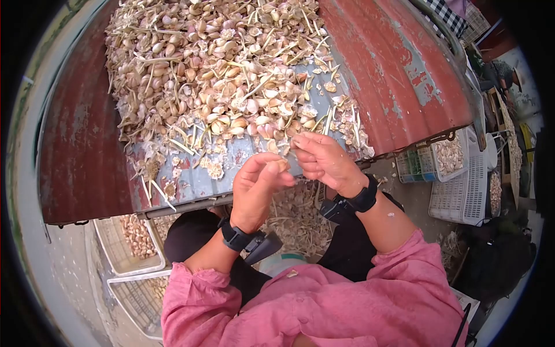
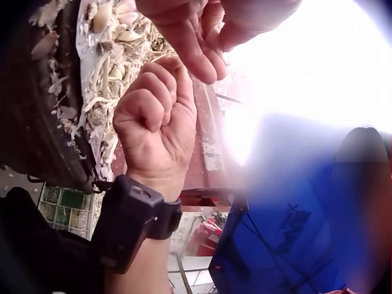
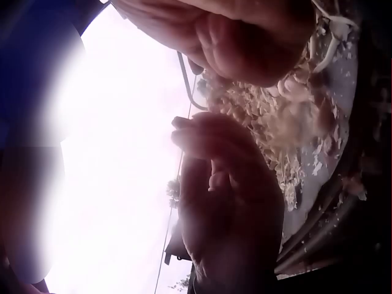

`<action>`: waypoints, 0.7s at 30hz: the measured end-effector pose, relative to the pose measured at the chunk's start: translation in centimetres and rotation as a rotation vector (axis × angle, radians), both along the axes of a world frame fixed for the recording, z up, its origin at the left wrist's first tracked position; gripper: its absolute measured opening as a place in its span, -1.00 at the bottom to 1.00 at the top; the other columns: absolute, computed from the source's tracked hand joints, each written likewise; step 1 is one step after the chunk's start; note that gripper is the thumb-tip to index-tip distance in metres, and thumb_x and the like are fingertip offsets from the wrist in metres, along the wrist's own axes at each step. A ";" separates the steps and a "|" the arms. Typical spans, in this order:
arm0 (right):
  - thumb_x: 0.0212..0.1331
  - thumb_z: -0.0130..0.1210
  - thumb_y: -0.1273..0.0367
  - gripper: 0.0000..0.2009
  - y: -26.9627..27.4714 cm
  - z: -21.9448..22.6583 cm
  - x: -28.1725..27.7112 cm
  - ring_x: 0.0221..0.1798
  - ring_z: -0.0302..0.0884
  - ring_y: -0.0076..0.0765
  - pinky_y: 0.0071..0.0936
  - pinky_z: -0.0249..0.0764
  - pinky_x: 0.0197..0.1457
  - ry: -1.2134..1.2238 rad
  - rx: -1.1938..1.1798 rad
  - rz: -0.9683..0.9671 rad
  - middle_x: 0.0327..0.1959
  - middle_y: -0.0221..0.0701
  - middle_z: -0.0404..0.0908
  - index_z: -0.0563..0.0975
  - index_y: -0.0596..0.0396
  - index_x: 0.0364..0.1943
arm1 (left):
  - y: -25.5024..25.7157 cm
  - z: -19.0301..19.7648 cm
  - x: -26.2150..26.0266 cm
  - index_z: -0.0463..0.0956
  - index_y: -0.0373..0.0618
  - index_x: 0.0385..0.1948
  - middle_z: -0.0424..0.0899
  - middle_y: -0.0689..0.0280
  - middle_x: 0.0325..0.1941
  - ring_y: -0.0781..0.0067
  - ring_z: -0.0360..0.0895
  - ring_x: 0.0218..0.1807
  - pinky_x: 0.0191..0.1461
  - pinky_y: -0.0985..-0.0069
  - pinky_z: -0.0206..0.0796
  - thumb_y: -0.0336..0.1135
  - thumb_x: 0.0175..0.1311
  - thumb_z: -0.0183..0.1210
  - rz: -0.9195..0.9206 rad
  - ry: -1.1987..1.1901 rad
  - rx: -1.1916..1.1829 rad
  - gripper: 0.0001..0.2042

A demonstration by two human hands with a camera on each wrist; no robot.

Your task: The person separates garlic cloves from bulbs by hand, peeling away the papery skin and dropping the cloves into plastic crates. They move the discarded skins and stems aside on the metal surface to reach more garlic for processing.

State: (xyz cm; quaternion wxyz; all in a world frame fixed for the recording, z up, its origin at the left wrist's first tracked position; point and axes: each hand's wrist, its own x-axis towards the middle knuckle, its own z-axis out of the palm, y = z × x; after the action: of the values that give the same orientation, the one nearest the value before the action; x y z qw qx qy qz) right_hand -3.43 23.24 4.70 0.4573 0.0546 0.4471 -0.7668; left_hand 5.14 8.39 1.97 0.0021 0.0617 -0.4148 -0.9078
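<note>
My left hand (image 1: 253,189) pinches a garlic clove (image 1: 282,165) between thumb and forefinger, just over the near edge of a metal work surface (image 1: 81,133). Beside it, to the right, my right hand (image 1: 330,165) has its fingers curled into the palm, with thumb and forefinger tips drawn together. Nothing shows between those tips. The left wrist view has this right hand (image 2: 153,110) close below the left fingers. A large heap of garlic cloves (image 1: 202,69), mixed with dry stalks and papery skins, covers the middle of the surface right beyond both hands.
Plastic crates (image 1: 130,270) with cloves stand on the ground at lower left. More baskets (image 1: 457,196) are at the right, below the metal edge. Skins and stalks (image 1: 298,217) are piled beneath, between the knees. Bits of peel lie along the near edge.
</note>
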 end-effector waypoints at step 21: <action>-0.14 0.13 0.40 -0.86 -3.9 -2.3 -0.3 -0.44 0.42 -0.21 -0.38 0.34 -0.37 1.680 0.817 0.316 -0.50 -0.27 0.43 0.50 0.15 -0.47 | -5.6 -1.5 1.5 0.38 -0.15 -0.24 0.44 0.40 -0.41 0.67 0.32 -0.51 -0.54 0.72 0.13 -0.34 0.24 -0.07 0.258 -0.362 0.215 -0.86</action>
State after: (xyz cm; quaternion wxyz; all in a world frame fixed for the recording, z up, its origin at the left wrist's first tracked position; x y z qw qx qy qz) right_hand -3.72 19.33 2.44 0.0299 -0.4204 0.8662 -0.2684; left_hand 6.61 2.78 0.43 0.0371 0.2756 -0.2982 -0.9131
